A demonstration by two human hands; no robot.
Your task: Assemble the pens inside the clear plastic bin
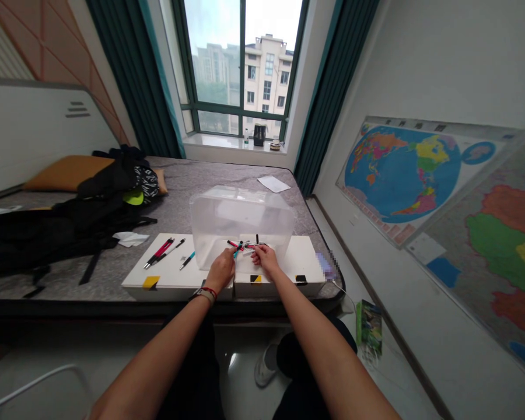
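Note:
A translucent plastic bin [240, 213] lies on its side with its opening toward me. At its mouth is a small cluster of pens [241, 245], red, teal and black, crossing one another. My left hand [221, 269] has its fingers closed on a pen at the left of this cluster. From the right, my right hand [266, 259] pinches a thin pen between thumb and forefinger, the other fingers curled. The fingers partly cover the pens, so their exact number is hidden. Left of the bin lie red pens [160, 252], a black-and-white pen [172, 252] and a teal pen [187, 260].
White flat boxes [135, 274] support the bin at the front edge of a grey mattress [179, 186]. A black backpack [70, 227] and a crumpled tissue [131, 238] lie to the left. White paper [273, 184] rests behind the bin. A phone-like blurred object [327, 265] sits at right.

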